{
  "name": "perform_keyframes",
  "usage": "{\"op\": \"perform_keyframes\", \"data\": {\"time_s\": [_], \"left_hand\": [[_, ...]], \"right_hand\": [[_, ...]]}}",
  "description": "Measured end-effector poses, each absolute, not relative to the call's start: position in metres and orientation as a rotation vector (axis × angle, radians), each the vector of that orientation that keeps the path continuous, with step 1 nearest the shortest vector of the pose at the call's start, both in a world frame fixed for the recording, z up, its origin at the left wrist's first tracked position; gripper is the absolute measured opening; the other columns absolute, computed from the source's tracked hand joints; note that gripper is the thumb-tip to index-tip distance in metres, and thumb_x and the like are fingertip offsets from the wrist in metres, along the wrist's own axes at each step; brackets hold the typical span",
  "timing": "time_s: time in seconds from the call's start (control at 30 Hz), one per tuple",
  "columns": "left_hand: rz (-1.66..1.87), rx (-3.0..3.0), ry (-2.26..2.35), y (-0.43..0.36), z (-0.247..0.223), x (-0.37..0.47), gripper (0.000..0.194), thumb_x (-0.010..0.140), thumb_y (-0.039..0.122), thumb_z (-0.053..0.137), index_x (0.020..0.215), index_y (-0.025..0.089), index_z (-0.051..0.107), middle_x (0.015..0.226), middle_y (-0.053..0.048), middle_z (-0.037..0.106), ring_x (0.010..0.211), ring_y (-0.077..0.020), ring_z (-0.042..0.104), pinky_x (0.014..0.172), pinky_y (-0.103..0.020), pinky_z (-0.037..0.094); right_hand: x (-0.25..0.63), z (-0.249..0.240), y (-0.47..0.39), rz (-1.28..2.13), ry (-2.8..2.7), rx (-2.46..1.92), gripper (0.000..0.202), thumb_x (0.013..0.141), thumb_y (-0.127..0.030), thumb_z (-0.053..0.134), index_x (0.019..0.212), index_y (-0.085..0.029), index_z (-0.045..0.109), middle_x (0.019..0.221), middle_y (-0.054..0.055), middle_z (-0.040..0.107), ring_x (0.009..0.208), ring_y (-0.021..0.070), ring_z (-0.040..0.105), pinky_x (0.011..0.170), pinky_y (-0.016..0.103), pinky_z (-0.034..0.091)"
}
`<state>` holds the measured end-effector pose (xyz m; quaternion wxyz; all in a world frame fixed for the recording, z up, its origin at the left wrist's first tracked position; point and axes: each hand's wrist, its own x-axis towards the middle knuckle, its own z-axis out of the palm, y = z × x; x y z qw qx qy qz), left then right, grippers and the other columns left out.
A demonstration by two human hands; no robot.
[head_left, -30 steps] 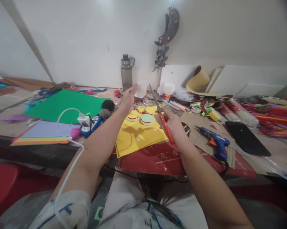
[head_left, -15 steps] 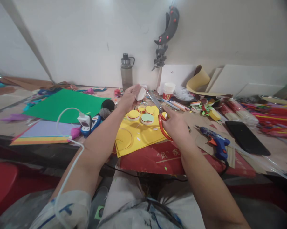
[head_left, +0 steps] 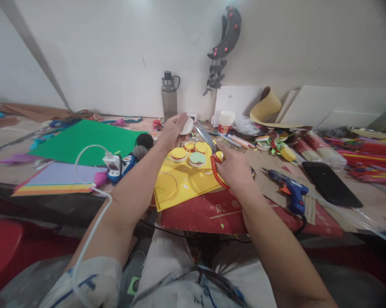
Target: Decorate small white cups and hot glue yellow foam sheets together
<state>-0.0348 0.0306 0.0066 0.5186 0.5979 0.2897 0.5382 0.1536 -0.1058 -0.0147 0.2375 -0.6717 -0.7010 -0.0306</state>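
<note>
A white paper disc (head_left: 187, 126) is pinched between the fingers of my left hand (head_left: 173, 129), above the back of the yellow sheets. My right hand (head_left: 231, 164) grips red-handled scissors (head_left: 216, 172), whose blades point up and left, with their tips beside the disc. On the yellow sheets (head_left: 193, 186) below lie a round piece with a green top (head_left: 197, 159), a yellow-topped one (head_left: 178, 154) and smaller yellow pieces (head_left: 200, 147). Small paper scraps lie around them.
A blue glue gun (head_left: 292, 192) and a black phone (head_left: 332, 184) lie at the right. Paper cups (head_left: 226, 122) and a bottle (head_left: 169, 98) stand at the back. At the left are a green sheet (head_left: 83, 141) and a white plug (head_left: 113, 163) with its cable.
The scissors' blades and the disc have shifted slightly left in the view. Both hands keep their hold.
</note>
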Motion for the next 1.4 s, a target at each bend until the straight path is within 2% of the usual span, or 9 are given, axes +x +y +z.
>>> {"op": "perform_keyframes", "data": {"time_s": [0.2, 0.4, 0.7, 0.9, 1.13, 1.4], "left_hand": [[1.296, 1.419, 0.699, 0.0297, 0.0075, -0.0352, 0.053, 0.091, 0.070, 0.064, 0.087, 0.017, 0.062, 0.064, -0.002, 0.066, 0.040, -0.0076, 0.054, 0.036, -0.020, 0.028], [1.269, 1.412, 0.629, 0.0316, 0.0066, -0.0347, 0.046, 0.096, 0.061, 0.062, 0.080, 0.019, 0.059, 0.060, -0.001, 0.064, 0.038, -0.0065, 0.049, 0.033, -0.019, 0.022], [1.289, 1.425, 0.715, 0.0330, 0.0076, -0.0348, 0.050, 0.094, 0.067, 0.063, 0.081, 0.018, 0.062, 0.059, -0.001, 0.063, 0.037, -0.0076, 0.050, 0.035, -0.021, 0.026], [1.285, 1.445, 0.683, 0.0316, 0.0079, -0.0340, 0.050, 0.091, 0.065, 0.067, 0.075, 0.019, 0.058, 0.057, -0.002, 0.063, 0.035, -0.0065, 0.048, 0.032, -0.020, 0.019], [1.371, 1.470, 0.658, 0.0344, 0.0023, -0.0354, 0.051, 0.086, 0.068, 0.073, 0.077, 0.019, 0.061, 0.060, -0.002, 0.067, 0.038, -0.0072, 0.051, 0.034, -0.020, 0.031], [1.349, 1.460, 0.689, 0.0344, 0.0042, -0.0355, 0.052, 0.088, 0.069, 0.069, 0.077, 0.019, 0.062, 0.059, -0.002, 0.065, 0.037, -0.0066, 0.048, 0.034, -0.020, 0.029]], "right_hand": [[0.1525, -0.0133, -0.1067, -0.099, -1.928, -1.864, 0.044, 0.097, -0.031, 0.053, 0.138, -0.020, 0.067, 0.105, 0.015, 0.077, 0.093, 0.0280, 0.069, 0.078, 0.033, 0.044], [0.1503, -0.0113, -0.1087, -0.125, -1.930, -1.879, 0.043, 0.096, -0.026, 0.053, 0.136, -0.019, 0.068, 0.103, 0.015, 0.078, 0.093, 0.0284, 0.070, 0.077, 0.033, 0.044], [0.1495, -0.0097, -0.1094, -0.117, -1.940, -1.902, 0.046, 0.096, -0.026, 0.053, 0.139, -0.019, 0.066, 0.106, 0.016, 0.078, 0.097, 0.0297, 0.071, 0.079, 0.034, 0.045], [0.1498, -0.0103, -0.1088, -0.106, -1.942, -1.884, 0.043, 0.097, -0.029, 0.053, 0.137, -0.020, 0.067, 0.106, 0.015, 0.079, 0.095, 0.0284, 0.071, 0.077, 0.033, 0.045], [0.1490, -0.0084, -0.1103, -0.082, -1.939, -1.894, 0.044, 0.098, -0.028, 0.053, 0.138, -0.019, 0.066, 0.107, 0.015, 0.079, 0.096, 0.0290, 0.071, 0.077, 0.033, 0.045], [0.1487, -0.0085, -0.1103, -0.095, -1.948, -1.895, 0.042, 0.097, -0.028, 0.053, 0.136, -0.019, 0.067, 0.104, 0.015, 0.079, 0.093, 0.0287, 0.071, 0.077, 0.033, 0.044]]}}
